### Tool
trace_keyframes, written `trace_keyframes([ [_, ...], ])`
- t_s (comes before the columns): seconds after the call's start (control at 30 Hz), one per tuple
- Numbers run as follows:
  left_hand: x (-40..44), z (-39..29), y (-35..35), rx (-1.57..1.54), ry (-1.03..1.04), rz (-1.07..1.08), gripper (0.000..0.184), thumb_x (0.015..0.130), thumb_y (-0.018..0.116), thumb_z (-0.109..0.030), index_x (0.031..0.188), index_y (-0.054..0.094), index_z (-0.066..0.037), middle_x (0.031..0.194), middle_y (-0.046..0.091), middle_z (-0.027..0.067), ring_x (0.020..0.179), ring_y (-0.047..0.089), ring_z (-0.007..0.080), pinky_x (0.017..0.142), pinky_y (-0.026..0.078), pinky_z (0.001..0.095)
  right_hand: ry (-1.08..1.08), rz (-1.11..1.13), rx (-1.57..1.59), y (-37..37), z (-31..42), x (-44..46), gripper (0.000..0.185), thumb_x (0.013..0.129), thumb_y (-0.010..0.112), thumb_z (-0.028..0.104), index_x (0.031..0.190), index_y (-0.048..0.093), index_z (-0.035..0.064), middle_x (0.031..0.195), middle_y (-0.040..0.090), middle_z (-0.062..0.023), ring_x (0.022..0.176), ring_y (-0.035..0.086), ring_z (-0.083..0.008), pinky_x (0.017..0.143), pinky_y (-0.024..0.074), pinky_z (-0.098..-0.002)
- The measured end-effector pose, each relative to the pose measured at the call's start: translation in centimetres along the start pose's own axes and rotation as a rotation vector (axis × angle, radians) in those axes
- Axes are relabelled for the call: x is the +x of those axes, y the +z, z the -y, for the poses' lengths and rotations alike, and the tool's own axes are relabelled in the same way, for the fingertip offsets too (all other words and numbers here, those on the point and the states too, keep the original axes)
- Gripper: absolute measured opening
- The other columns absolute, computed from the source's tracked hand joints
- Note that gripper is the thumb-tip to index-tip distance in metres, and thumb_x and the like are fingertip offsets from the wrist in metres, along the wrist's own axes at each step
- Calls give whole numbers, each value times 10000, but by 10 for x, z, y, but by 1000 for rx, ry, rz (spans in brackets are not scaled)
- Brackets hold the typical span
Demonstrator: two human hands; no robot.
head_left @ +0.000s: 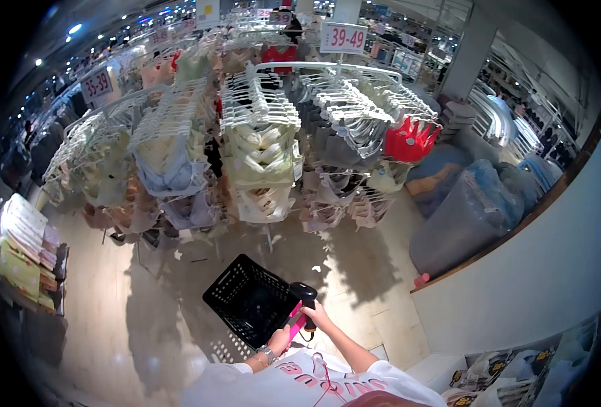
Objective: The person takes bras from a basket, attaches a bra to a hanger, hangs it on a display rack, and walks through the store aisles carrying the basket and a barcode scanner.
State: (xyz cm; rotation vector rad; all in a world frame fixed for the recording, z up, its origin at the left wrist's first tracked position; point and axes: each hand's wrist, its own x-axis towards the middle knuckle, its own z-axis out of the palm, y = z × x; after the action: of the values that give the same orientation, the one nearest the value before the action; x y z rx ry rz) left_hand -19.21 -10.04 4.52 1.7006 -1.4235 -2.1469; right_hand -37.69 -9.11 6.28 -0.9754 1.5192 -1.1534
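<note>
A black shopping basket (pixel 243 298) with slotted sides hangs tilted in front of me, and its inside looks dark. Its pink handle (pixel 296 328) rises close to my body. Closed around the lower end of that handle is my left hand (pixel 279 340), with a watch and bracelet on the wrist. My right hand (pixel 319 316) grips a black handheld barcode scanner (pixel 304 292) just right of the basket, beside the handle. A cord loops below the scanner. The right fingers are partly hidden.
Racks of bras on white hangers (pixel 260 149) stand ahead, under a price sign (pixel 343 38). Folded garments (pixel 26 251) lie on a shelf at left. Large stuffed plastic bags (pixel 460 210) sit behind a white partition (pixel 511 285) at right. Packaged goods (pixel 504 373) lie at lower right.
</note>
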Motion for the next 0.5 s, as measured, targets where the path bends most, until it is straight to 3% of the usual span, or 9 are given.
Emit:
trace_keyframes([
  [0.07,-5,2,8,59,55,-8,572,976,289,-435,614,528,-63,460,457,13,357,431,140,371,348,302,20,9,100,-5,-14,1,270,736,579,203,890,626,-13,762,655,-91,720,612,-164,688,489,-297],
  [0.13,-4,11,13,4,139,-1,619,959,306,-475,555,512,-55,458,475,23,360,458,140,365,359,297,32,47,179,-13,-18,-7,285,743,583,204,910,638,-21,797,657,-84,742,620,-165,710,495,-300],
  [0.27,-23,0,28,159,124,-97,646,957,297,-487,590,559,-24,471,502,44,385,496,153,396,401,302,-45,39,170,-21,-20,-17,300,754,592,194,947,640,-30,843,651,-99,766,610,-166,721,487,-299],
  [0.4,5,36,50,443,227,-246,652,940,292,-478,668,640,1,536,592,129,563,622,293,602,473,424,-52,53,144,-35,-25,-36,314,739,606,188,964,627,-29,859,642,-89,772,598,-162,718,479,-294],
  [0.47,1,35,63,499,166,-326,654,932,286,-491,788,673,16,760,638,255,805,631,408,724,481,480,-77,73,116,-45,-34,-40,313,733,613,184,980,625,-8,860,633,-84,771,587,-155,711,474,-294],
  [0.5,-2,35,69,493,152,-341,662,930,281,-506,807,676,11,806,633,269,852,617,420,752,475,489,-54,94,99,-50,-38,-41,310,731,614,182,988,627,8,870,631,-85,776,581,-153,713,471,-293],
])
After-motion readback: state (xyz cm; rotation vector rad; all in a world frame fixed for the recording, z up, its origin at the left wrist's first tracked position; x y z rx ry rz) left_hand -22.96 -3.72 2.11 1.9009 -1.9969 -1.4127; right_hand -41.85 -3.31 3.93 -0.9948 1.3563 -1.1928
